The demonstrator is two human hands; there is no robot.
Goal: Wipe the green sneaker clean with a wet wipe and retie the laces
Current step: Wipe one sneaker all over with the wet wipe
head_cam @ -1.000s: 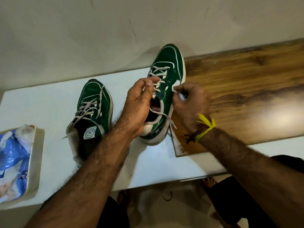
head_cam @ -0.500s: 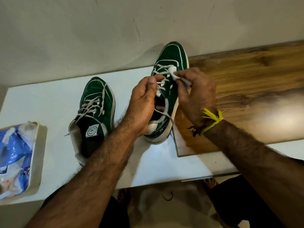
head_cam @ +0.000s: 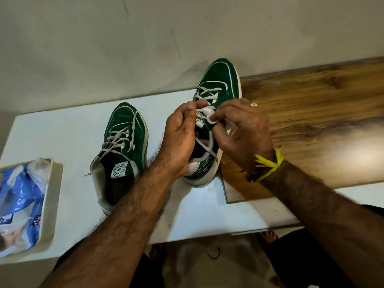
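Two green sneakers with white laces stand on the white table (head_cam: 62,132). The right sneaker (head_cam: 222,82) points away from me, toe near the wall. My left hand (head_cam: 178,134) grips its tongue and a lace near the upper eyelets. My right hand (head_cam: 241,127) pinches a small white wet wipe (head_cam: 212,118) against the laces (head_cam: 205,93) and tongue, fingers curled. A loose lace end hangs over the shoe opening. The left sneaker (head_cam: 124,142) sits apart, untouched, laces loose.
A cream tray (head_cam: 49,196) holding a blue and white wipe pack (head_cam: 18,196) sits at the table's left edge. A brown wooden board (head_cam: 311,113) lies to the right of the shoe. The wall stands close behind. My bare feet show below the table edge.
Both hands have shifted a little toward the shoe's tongue. My right hand, with the wipe, came in from the shoe's right side to the laces.
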